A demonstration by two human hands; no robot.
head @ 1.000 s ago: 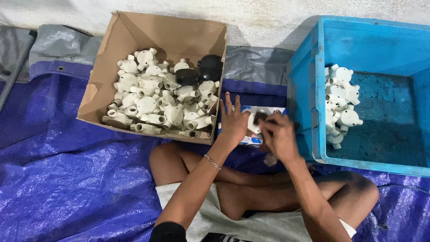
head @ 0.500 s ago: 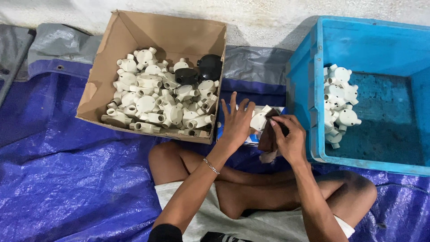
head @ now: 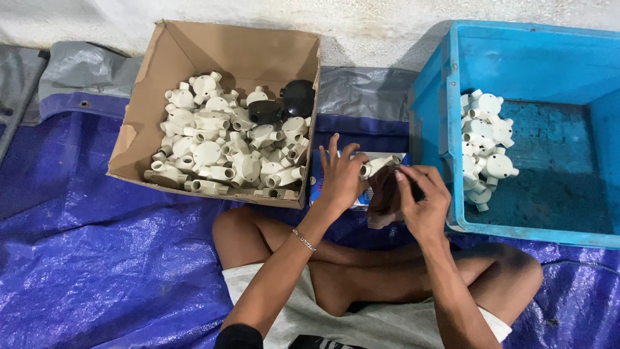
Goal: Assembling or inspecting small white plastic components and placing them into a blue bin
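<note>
Between the two hands sits a white pipe piece point(head: 376, 165). The left hand point(head: 341, 178) grasps it with fingers spread, about as it did a moment ago. The right hand point(head: 423, 201) has slid down and now curls around a dark cloth-like thing point(head: 385, 197); what it is stays unclear. Left of the hands stands a cardboard box point(head: 161, 116) of white pieces, right of them a blue crate point(head: 452, 129). It looks like wiping or fitting work.
</note>
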